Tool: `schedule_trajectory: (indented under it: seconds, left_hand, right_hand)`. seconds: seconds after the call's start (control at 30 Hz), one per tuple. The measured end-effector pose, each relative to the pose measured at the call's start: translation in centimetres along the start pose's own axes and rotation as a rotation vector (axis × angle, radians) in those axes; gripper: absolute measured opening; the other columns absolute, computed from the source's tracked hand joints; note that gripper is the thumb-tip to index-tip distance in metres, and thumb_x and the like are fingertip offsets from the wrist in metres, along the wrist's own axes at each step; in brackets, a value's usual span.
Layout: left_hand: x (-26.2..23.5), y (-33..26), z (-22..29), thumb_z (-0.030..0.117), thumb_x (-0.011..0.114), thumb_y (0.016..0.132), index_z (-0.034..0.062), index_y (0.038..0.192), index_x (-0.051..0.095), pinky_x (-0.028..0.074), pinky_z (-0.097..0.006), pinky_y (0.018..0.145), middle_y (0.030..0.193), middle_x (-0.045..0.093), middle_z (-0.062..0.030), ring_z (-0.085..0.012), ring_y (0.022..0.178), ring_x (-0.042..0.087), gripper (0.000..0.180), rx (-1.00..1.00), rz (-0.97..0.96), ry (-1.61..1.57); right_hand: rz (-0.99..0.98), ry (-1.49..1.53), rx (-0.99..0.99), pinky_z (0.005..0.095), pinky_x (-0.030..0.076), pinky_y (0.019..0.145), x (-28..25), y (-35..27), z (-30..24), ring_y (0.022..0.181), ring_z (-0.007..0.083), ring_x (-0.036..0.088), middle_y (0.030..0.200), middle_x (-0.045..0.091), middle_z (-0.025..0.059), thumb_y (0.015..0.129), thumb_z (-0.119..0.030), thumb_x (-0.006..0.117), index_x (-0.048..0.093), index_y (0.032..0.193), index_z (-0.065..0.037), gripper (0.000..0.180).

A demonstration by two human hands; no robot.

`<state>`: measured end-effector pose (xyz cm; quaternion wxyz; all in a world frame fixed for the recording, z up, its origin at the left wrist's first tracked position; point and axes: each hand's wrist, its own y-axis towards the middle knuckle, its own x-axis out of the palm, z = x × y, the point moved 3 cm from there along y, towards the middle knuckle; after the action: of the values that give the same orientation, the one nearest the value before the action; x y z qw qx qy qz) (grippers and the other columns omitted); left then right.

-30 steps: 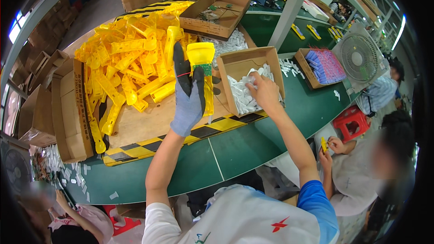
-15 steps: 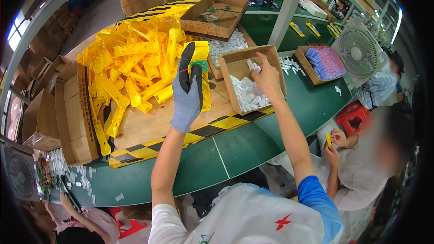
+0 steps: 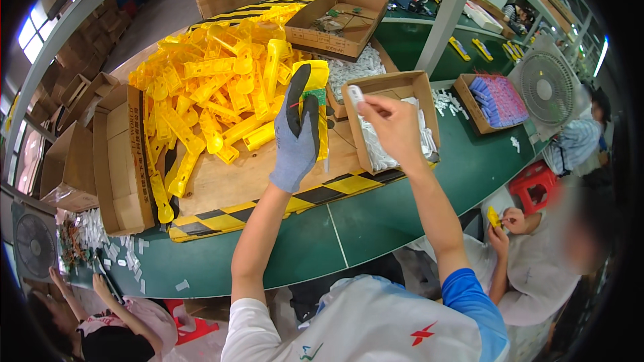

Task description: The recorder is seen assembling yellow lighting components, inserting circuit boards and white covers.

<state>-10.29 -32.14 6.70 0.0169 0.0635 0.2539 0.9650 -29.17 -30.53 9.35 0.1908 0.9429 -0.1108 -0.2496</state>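
Observation:
My left hand (image 3: 297,137), in a grey glove with black fingers, grips a yellow plastic housing (image 3: 312,74) upright in front of me. A small green circuit board (image 3: 315,98) sits at the housing, with a bit of red wire beside it. Bare and closed in a pinch, my right hand (image 3: 397,127) holds a small white plastic piece (image 3: 355,94) over the left side of an open cardboard box (image 3: 434,108). More white pieces (image 3: 376,146) lie inside that box, partly covered by my hand. The piece and the housing are apart.
A large heap of yellow housings (image 3: 208,87) covers the wooden board (image 3: 221,194) with striped edges. Behind stands a shallow cardboard tray (image 3: 315,40); a box of purple parts (image 3: 496,100) is at right. Co-workers sit on both sides; a metal post (image 3: 446,23) rises beyond.
My right hand has lifted a white piece out of the box pile and moved left toward the housing. My left hand keeps its hold. The whole view has shifted slightly.

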Motion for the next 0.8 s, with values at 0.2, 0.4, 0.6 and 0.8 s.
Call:
schedule_trajectory:
  seconds: [0.2, 0.4, 0.6, 0.8]
  left_hand:
    - [1.0, 0.3, 2.2, -0.001, 0.05, 0.094, -0.0016, 0.135, 0.049, 0.044, -0.032, 0.096, 0.128, 0.059, -0.0202, -0.0289, 0.116, 0.059, 0.041, 0.279, 0.109, 0.317]
    - [-0.2, 0.8, 1.2, -0.004, 0.055, 0.088, 0.0002, 0.128, 0.054, 0.048, -0.037, 0.09, 0.117, 0.061, -0.0221, -0.0389, 0.105, 0.06, 0.04, 0.322, 0.135, 0.397]
    - [-1.1, 0.8, 1.1, 0.0, 0.053, 0.092, 0.0005, 0.128, 0.054, 0.048, -0.036, 0.091, 0.117, 0.062, -0.0201, -0.0332, 0.106, 0.062, 0.035, 0.256, 0.136, 0.354]
    - [-0.5, 0.7, 2.1, 0.003, 0.05, 0.095, -0.0004, 0.126, 0.053, 0.046, -0.034, 0.092, 0.115, 0.063, -0.0186, -0.0283, 0.106, 0.062, 0.032, 0.163, 0.134, 0.343]
  right_hand:
    - [-0.043, 0.224, -0.113, 0.0264, 0.051, 0.062, 3.3, -0.2, -2.5, 0.067, 0.0132, 0.068, 0.078, 0.072, 0.0148, 0.089, -0.013, 0.068, 0.071, 0.101, 0.003, 0.02]
    - [-0.24, 0.567, 0.072, 0.0231, 0.053, 0.073, 4.8, 0.6, -2.2, 0.079, 0.0095, 0.067, 0.086, 0.073, 0.0091, 0.093, -0.009, 0.065, 0.07, 0.101, 0.009, 0.021]
    - [-0.34, 0.645, 0.118, 0.0242, 0.054, 0.078, 5.9, 1.3, -1.6, 0.086, 0.0115, 0.067, 0.095, 0.072, 0.0106, 0.091, -0.005, 0.067, 0.066, 0.114, 0.007, 0.026]
    - [-0.419, 0.74, 0.024, 0.0277, 0.053, 0.091, 6.1, 1.9, -1.1, 0.101, 0.0145, 0.065, 0.114, 0.068, 0.0146, 0.09, 0.0, 0.066, 0.057, 0.128, 0.007, 0.04]
